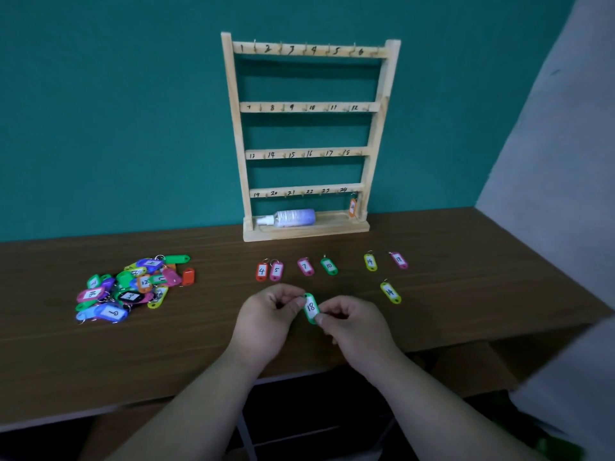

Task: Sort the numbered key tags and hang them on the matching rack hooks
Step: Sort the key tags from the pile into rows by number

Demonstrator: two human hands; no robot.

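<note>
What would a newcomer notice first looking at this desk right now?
Likely the green tag marked 18, pinched between the left hand and right hand at centre front. Then the bright heap of unsorted tags at the left of the table, and the wooden rack against the teal wall, with one orange tag hanging at its lower right.

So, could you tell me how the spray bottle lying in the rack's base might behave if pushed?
The spray bottle lies on its round side, so it would probably roll. The raised lip of the rack may stop it.
</note>
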